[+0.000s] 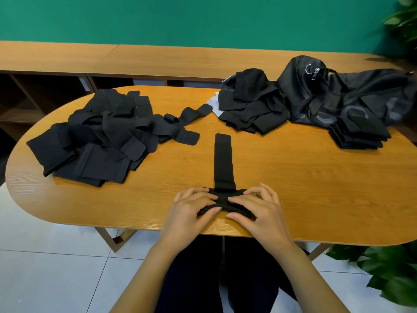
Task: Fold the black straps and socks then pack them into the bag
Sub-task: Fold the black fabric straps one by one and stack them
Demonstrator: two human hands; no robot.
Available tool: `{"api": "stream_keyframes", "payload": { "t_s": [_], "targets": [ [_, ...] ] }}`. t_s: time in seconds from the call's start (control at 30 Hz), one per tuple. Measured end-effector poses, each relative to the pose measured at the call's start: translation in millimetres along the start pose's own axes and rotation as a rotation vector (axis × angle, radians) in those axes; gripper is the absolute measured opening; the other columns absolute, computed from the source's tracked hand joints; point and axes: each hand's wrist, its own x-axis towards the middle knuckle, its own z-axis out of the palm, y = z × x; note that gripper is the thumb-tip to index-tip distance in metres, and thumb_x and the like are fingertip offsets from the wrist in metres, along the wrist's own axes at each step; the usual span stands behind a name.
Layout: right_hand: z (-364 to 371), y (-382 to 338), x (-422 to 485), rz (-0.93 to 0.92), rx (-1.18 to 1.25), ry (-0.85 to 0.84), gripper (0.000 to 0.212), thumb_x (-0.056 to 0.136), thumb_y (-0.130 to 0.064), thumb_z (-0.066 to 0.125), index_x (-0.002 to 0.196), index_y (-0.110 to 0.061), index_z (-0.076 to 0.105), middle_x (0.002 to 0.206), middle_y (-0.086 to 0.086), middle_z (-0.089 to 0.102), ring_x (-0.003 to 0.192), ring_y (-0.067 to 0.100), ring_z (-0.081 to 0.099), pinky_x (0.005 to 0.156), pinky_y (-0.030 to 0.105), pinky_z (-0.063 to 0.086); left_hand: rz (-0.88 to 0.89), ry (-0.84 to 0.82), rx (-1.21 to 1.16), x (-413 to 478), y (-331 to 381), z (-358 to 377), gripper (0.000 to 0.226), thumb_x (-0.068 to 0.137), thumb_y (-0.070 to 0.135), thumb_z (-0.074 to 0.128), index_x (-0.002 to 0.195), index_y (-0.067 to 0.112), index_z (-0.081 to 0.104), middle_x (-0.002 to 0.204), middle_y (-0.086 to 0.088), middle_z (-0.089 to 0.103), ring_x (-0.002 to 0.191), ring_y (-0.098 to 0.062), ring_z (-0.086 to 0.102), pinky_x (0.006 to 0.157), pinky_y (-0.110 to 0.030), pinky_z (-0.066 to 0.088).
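A long black strap [223,161] lies on the wooden table [293,188], running away from me, with its near end rolled up at the table's front edge. My left hand [191,211] and my right hand [257,208] both grip that rolled end, fingers on top and thumbs below. A loose heap of black straps [97,136] covers the table's left side. Another black pile [250,107] sits at the back right, beside the black mesh bag [343,93]. A stack of folded black pieces [358,134] lies in front of the bag.
A wooden bench or shelf [158,59] runs along the green wall behind the table. Leafy plants stand at the right [388,269] and the top right corner [404,21]. White floor tiles show below the table's front edge.
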Motion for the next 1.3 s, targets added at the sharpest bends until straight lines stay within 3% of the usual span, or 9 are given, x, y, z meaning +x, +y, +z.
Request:
{"api": "stream_keyframes", "payload": {
  "t_s": [0.23, 0.43, 0.7, 0.83, 0.9, 1.0, 1.07, 1.17, 1.3],
  "targets": [
    [1.7, 1.5, 0.3, -0.012, -0.003, -0.009, 0.037, 0.088, -0.055, 0.05, 0.104, -0.031, 0.074, 0.101, -0.022, 0.067, 0.108, 0.001, 0.049, 0.114, 0.021, 0.012, 0.019, 0.033, -0.027, -0.8, 0.4, -0.9, 0.031, 0.092, 0.049, 0.054, 0.101, 0.026, 0.074, 0.102, 0.02, 0.068, 0.112, 0.001, 0.052, 0.1, -0.024, 0.031],
    [1.1, 1.3, 0.2, 0.033, 0.076, 0.037, 0.043, 0.093, -0.059, 0.042, 0.104, -0.032, 0.073, 0.099, -0.041, 0.042, 0.103, -0.01, 0.043, 0.113, 0.016, 0.011, 0.052, 0.011, -0.036, -0.5, 1.1, -1.6, 0.036, 0.087, 0.054, 0.057, 0.103, 0.027, 0.073, 0.104, 0.021, 0.067, 0.109, 0.0, 0.053, 0.1, -0.026, 0.031],
    [1.6, 2.3, 0.7, 0.061, 0.099, 0.027, 0.048, 0.088, -0.065, 0.047, 0.116, -0.031, 0.068, 0.101, -0.04, 0.05, 0.114, -0.016, 0.04, 0.113, 0.019, 0.015, 0.01, 0.115, -0.073, -0.7, 0.2, 0.6, 0.03, 0.088, 0.046, 0.057, 0.099, 0.024, 0.073, 0.094, 0.02, 0.06, 0.1, 0.005, 0.049, 0.093, -0.029, 0.036],
    [0.4, 2.5, -0.8, 0.069, 0.089, 0.052, 0.041, 0.085, -0.053, 0.055, 0.119, -0.032, 0.064, 0.103, -0.029, 0.051, 0.12, -0.03, 0.019, 0.107, 0.033, 0.026, -0.011, 0.093, -0.082, -0.9, 0.1, -1.0, 0.034, 0.087, 0.05, 0.059, 0.109, 0.028, 0.071, 0.101, 0.029, 0.055, 0.108, 0.006, 0.047, 0.096, -0.024, 0.034],
    [-2.6, 1.1, -0.9, 0.138, 0.164, 0.008, 0.038, 0.084, -0.055, 0.057, 0.119, -0.042, 0.055, 0.102, -0.026, 0.054, 0.117, -0.032, 0.019, 0.106, 0.022, 0.02, -0.037, 0.069, -0.081, -0.4, 1.4, -2.5, 0.037, 0.086, 0.051, 0.058, 0.116, 0.031, 0.067, 0.105, 0.031, 0.054, 0.111, 0.005, 0.046, 0.098, -0.023, 0.034],
    [-5.2, -1.5, 0.5, 0.234, 0.179, -0.049, 0.043, 0.081, -0.059, 0.053, 0.123, -0.055, 0.042, 0.103, -0.03, 0.054, 0.112, -0.02, 0.034, 0.096, 0.004, 0.021, -0.09, 0.073, -0.083, -0.1, 4.0, -4.3, 0.036, 0.088, 0.05, 0.053, 0.123, 0.043, 0.056, 0.103, 0.018, 0.063, 0.107, -0.006, 0.051, 0.098, -0.026, 0.038],
    [-3.5, -1.9, 0.5, 0.265, 0.162, -0.086, 0.051, 0.081, -0.061, 0.052, 0.129, -0.055, 0.036, 0.112, -0.026, 0.053, 0.112, -0.006, 0.04, 0.094, 0.006, 0.025, -0.133, 0.089, -0.121, -0.6, 6.8, -6.0, 0.038, 0.089, 0.049, 0.053, 0.127, 0.051, 0.047, 0.104, 0.019, 0.062, 0.109, -0.006, 0.05, 0.096, -0.025, 0.042],
    [-1.8, -2.2, 1.8, 0.319, 0.222, -0.087, 0.054, 0.083, -0.053, 0.053, 0.13, -0.062, 0.027, 0.117, -0.024, 0.051, 0.112, -0.001, 0.049, 0.095, 0.016, 0.036, -0.213, 0.102, -0.239, -0.5, 8.4, -7.2, 0.057, 0.088, 0.04, 0.062, 0.133, 0.059, 0.034, 0.094, 0.023, 0.065, 0.103, -0.008, 0.058, 0.095, -0.028, 0.046],
    [-0.9, 0.9, 0.1, 0.39, 0.274, -0.042, 0.066, 0.087, -0.037, 0.064, 0.132, -0.062, 0.021, 0.092, -0.016, 0.061, 0.093, 0.004, 0.059, 0.086, 0.021, 0.046, -0.286, 0.171, -0.272, 1.2, 6.9, -3.0, 0.073, 0.085, 0.029, 0.07, 0.138, 0.052, 0.027, 0.071, 0.008, 0.057, 0.077, -0.012, 0.06, 0.081, -0.02, 0.049]
  ]
}}
